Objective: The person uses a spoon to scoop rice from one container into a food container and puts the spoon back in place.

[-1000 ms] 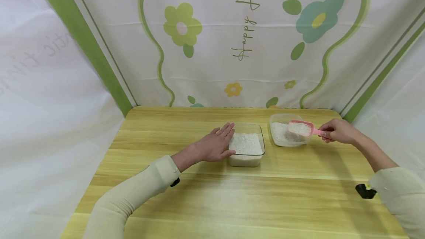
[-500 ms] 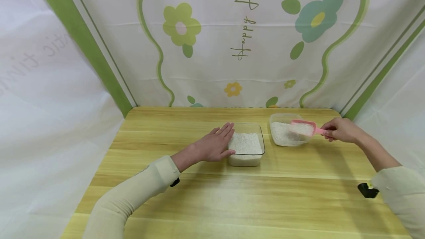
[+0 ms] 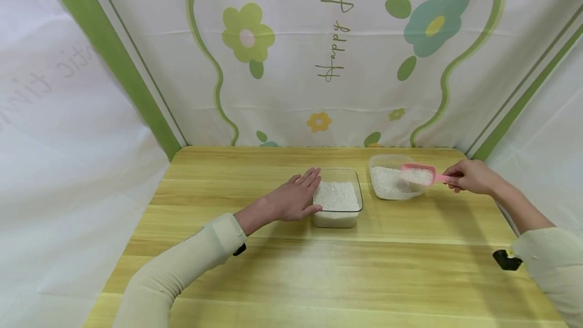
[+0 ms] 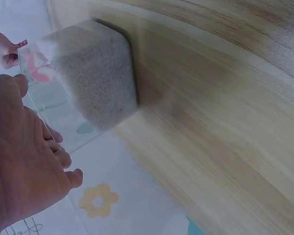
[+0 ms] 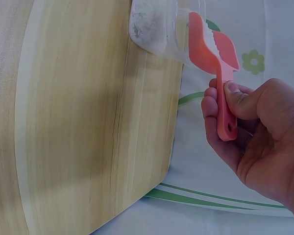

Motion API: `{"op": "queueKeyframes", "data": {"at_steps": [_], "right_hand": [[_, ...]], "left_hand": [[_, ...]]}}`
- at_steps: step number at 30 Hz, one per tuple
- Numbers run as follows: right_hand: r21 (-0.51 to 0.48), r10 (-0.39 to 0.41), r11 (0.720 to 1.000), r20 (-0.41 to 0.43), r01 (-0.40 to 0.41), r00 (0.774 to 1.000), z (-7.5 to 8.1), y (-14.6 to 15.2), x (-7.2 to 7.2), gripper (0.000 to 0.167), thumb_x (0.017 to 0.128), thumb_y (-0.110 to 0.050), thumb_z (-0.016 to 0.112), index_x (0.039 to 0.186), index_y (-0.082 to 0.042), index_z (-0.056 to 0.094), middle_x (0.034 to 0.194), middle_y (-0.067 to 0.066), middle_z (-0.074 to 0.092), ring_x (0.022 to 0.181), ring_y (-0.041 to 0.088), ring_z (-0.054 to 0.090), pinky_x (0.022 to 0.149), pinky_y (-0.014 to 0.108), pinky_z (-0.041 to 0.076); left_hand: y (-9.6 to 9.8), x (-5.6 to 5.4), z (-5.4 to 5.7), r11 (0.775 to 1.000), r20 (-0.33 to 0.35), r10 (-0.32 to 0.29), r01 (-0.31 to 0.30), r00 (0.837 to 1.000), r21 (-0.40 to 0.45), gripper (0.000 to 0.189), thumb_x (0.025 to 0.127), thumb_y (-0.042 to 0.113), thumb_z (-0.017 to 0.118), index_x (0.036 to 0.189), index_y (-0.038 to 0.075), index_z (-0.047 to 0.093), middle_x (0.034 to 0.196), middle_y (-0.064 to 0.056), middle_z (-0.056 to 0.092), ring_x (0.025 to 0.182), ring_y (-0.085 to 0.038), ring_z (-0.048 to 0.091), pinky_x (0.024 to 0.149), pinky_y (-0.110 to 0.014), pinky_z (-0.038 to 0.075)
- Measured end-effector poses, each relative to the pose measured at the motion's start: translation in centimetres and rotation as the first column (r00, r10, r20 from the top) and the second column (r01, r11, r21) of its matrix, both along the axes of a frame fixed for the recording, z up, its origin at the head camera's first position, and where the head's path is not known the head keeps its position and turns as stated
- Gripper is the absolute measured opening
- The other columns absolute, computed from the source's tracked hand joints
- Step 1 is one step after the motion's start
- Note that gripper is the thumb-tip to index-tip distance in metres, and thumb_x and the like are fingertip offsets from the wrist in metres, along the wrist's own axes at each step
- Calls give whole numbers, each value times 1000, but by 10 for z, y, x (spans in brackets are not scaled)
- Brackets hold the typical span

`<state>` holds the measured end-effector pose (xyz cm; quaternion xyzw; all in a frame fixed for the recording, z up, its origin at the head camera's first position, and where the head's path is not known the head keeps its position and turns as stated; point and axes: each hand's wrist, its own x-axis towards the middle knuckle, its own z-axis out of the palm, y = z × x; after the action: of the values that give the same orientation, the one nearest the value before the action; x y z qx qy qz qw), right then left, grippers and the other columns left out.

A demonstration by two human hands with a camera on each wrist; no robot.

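My right hand (image 3: pixel 473 176) pinches the handle of a pink scoop (image 5: pixel 221 73) between thumb and fingers. White grains fill the scoop's bowl, which hangs level over the right part of a clear plastic tub (image 3: pixel 396 197). White grains also lie in that tub. To its left stands a squarish glass container (image 3: pixel 334 220), well filled with the same white grains. My left hand (image 3: pixel 296 199) rests against the left rim of this glass container, fingers mostly straight and thumb near the front corner. In the left wrist view, the glass container (image 4: pixel 100 73) shows grains up to part of its height.
Both containers stand toward the back of a wooden table (image 3: pixel 309 277). A printed white cloth (image 3: pixel 291 85) with flowers hangs directly behind the table's far edge, and white cloth (image 3: pixel 82 166) hangs at the sides.
The right hand has moved the loaded scoop slightly to the right above the plastic tub. The left hand stays at the glass container.
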<state>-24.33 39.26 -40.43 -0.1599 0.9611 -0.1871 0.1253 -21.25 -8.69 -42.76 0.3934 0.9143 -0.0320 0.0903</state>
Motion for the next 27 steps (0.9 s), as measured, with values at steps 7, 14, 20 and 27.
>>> {"op": "queueKeyframes", "data": {"at_steps": [7,14,20,27], "right_hand": [[25,2,1000,-3,-2,1000,2,0,0,19,96,1,57,105,12,71,72,-6,69,61,7,64,59,22,50],[56,12,998,-6,-12,1000,2,3,-2,22,95,2,54,106,12,70,72,-6,69,61,7,62,60,23,49],[73,20,997,-22,-19,1000,6,2,0,22,94,2,54,106,12,71,71,-7,68,62,8,61,61,25,49],[93,23,995,-40,-19,999,10,0,2,22,94,3,55,106,13,70,70,-7,68,63,11,63,65,34,54]], "left_hand": [[0,0,0,1000,3,3,-3,1000,-4,80,105,59,27,161,4,9,169,-12,-2,157,-24,-2,125,-46,20],[1,0,1,1000,3,0,0,1000,-5,81,105,59,26,160,3,9,169,-12,-3,157,-23,-2,125,-46,20],[1,0,1,1000,5,-2,2,1000,-9,81,105,59,25,161,4,8,169,-12,-4,157,-23,-3,125,-46,20],[1,0,2,1000,6,1,-1,1000,-25,81,104,60,24,161,4,7,169,-11,-6,157,-23,-4,125,-46,20]]}}
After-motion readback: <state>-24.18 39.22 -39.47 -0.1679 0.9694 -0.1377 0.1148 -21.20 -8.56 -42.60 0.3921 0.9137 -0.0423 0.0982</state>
